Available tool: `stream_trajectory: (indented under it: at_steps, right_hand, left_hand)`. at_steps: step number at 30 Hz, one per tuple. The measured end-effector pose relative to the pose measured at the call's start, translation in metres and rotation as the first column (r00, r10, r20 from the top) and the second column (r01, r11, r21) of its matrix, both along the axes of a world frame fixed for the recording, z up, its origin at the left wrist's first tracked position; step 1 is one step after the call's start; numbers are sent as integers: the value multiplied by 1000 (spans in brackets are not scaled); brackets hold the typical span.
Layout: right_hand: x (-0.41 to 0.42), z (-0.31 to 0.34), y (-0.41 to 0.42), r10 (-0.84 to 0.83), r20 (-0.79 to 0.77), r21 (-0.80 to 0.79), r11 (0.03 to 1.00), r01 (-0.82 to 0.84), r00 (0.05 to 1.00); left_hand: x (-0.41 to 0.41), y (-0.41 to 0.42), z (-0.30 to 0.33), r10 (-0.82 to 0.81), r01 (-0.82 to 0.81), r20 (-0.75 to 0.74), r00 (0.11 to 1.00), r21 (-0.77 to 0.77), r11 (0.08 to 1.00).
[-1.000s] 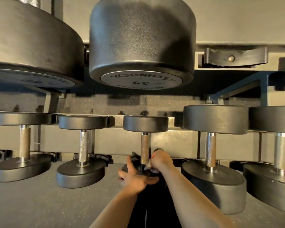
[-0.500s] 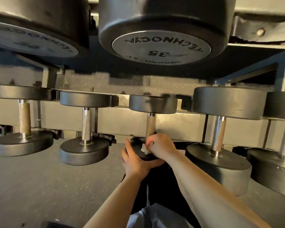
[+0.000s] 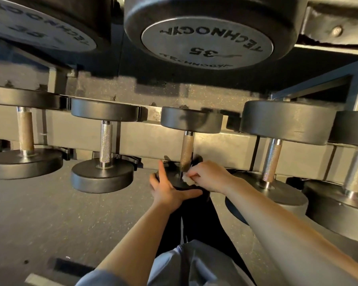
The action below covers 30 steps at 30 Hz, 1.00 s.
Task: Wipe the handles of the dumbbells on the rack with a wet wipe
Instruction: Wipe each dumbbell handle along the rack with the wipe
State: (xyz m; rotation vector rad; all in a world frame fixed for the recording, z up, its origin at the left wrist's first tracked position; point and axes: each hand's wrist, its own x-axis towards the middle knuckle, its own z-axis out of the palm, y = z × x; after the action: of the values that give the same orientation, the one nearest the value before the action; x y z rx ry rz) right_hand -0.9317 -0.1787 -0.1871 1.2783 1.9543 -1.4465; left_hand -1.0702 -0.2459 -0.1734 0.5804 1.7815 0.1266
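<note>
Sliding down to the handle [image 3: 186,149] base, right hand [image 3: 210,176] pinches the wet wipe [image 3: 188,180]; left hand [image 3: 170,189], fingers straight, steadies the dumbbell [image 3: 189,141], stroke nearly complete.

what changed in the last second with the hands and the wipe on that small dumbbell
The right hand slid the wet wipe from the handle's base up a little, then back down to the bottom of the handle. The left hand stayed braced on the near head of the small dumbbell. The other dumbbells stayed racked; the camera tilted closer.

Small dumbbell [image 3: 191,120] on rack, knurled handle [image 3: 186,149] upright; crumpled white wipe [image 3: 189,179] at handle base.
</note>
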Motion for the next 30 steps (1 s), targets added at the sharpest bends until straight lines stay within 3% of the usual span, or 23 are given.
stream_trajectory:
  at_steps: [4, 7, 10, 12, 17, 22, 27, 30]
  right_hand:
    - [-11, 2, -3, 101, 28, 147, 984, -104, 994]
    - [-22, -2, -1, 88, 57, 165, 982, -96, 994]
    - [-47, -4, 8, 198, 179, 182, 956, -230, 964]
    - [-48, -5, 8, 228, 170, 154, 955, -254, 959]
    - [6, -2, 4, 97, 7, -95, 991, -96, 995]
    - [-2, -9, -4, 16, -42, 52, 999, -13, 999]
    - [-24, -7, -4, 27, 23, 149, 988, -30, 999]
    - [-9, -8, -7, 40, -23, 82, 996, -38, 999]
  left_hand:
    - [0, -2, -2, 0, 0, -4, 1000, 10, 1000]
    - [0, -2, -3, 9, -9, 2, 1000, 16, 1000]
    - [-1, -2, -5, 7, -7, 6, 1000, 3, 1000]
    - [-1, -2, -6, 6, -6, 2, 1000, -6, 1000]
    - [-4, -2, -7, 29, -28, 41, 999, -27, 999]
    - [-5, -4, -8, 55, -54, 55, 997, -6, 998]
    - [-6, -3, -8, 32, -31, 45, 998, -15, 999]
    - [-6, -2, -7, 49, -46, 71, 996, -35, 998]
